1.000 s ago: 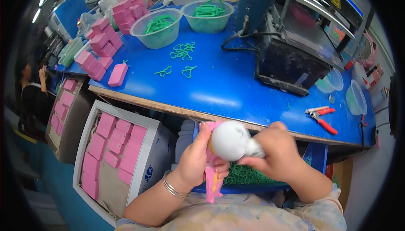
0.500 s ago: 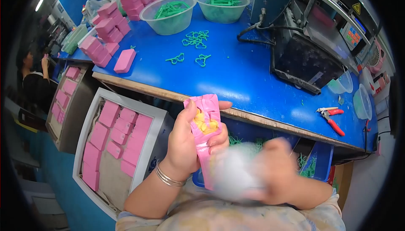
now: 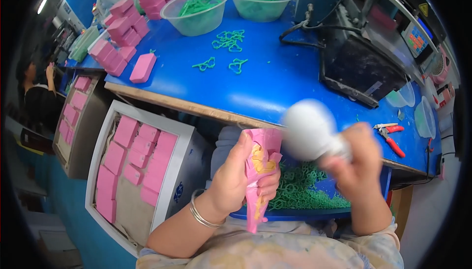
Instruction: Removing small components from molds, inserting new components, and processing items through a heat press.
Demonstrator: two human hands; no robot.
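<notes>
In front of the table edge my left hand (image 3: pixel 228 185) is closed around a pink rubber mold (image 3: pixel 269 143), held upright. Yellow patches show on its inner face, and a pink flap (image 3: pixel 252 210) hangs below my fingers with more yellow on it. To the right of the mold, my right hand (image 3: pixel 356 158) grips the narrow neck of a white round-headed thing (image 3: pixel 309 126), like a stuffed cloth bag or puff. Motion smears it, so its exact kind is unclear. Its head is up beside the mold's top; I cannot tell whether they touch.
A blue tub of small green pieces (image 3: pixel 309 190) sits below my hands. On the blue table (image 3: pixel 182 84) are green pieces (image 3: pixel 228 40), tubs (image 3: pixel 196 23), stacked pink blocks (image 3: pixel 123 28), red-handled pliers (image 3: pixel 393 143) and a dark machine (image 3: pixel 361 65). Pink blocks lie in a tray (image 3: pixel 128 200); a co-worker (image 3: pixel 39 89) is far left.
My right hand has lifted the white thing up and to the right, away from the mold's lower end. My left hand has moved right and slightly down with the mold, whose yellow side has turned.
</notes>
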